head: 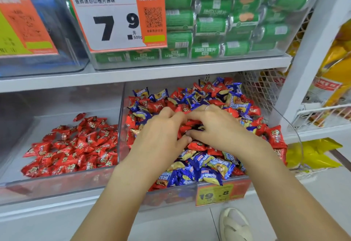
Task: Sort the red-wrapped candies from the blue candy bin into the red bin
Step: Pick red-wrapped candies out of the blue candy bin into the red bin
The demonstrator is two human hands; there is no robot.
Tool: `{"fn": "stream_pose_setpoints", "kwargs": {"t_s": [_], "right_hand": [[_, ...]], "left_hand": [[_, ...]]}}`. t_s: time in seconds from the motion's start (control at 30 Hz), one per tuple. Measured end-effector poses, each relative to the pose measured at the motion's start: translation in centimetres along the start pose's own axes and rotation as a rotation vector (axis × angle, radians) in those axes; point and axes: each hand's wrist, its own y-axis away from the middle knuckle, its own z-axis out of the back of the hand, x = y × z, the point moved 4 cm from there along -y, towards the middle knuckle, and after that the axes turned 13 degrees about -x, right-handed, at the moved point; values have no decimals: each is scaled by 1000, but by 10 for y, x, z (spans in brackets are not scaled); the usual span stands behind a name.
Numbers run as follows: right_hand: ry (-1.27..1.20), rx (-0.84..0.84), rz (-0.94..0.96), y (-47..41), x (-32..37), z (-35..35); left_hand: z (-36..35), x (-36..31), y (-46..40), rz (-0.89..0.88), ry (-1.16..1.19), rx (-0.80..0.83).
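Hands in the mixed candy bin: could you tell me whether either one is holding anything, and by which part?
Both the left hand and right hand curl into the red-wrapped candies, seemingly gathering some; the exact hold is hidden.

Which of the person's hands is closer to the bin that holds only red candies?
Left. The left hand is in the mixed bin, just right of the clear wall shared with the red bin. The right hand lies farther right, over the mixed pile's middle.

Lighting: bright, even, soft shadows. Glare: pale sheen on clear bin walls point(121, 119). Focus: slightly soft throughout; price tag point(117, 20) legible. Distortion: wide-angle bowing at edges.
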Motion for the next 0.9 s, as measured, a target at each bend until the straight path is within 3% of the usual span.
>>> {"fn": "stream_pose_setpoints", "kwargs": {"t_s": [0.2, 0.33, 0.43, 0.6, 0.8, 0.9], "right_hand": [[-97, -116, -46, 0, -7, 5], [-378, -296, -138, 11, -13, 26], [-445, -389, -217, 25, -18, 42], [-259, -285, -262, 54, -21, 52], [-122, 123, -136, 65, -12, 31], [29, 90, -97, 62, -12, 24]], "left_hand": [[-10, -1, -9, 3, -129, 25], [-7, 5, -10, 67, -60, 51], [-1, 8, -10, 111, 15, 34], [28, 4, -3, 174, 226, -196], [8, -6, 9, -8, 212, -93], [-6, -14, 11, -84, 149, -14]]}}
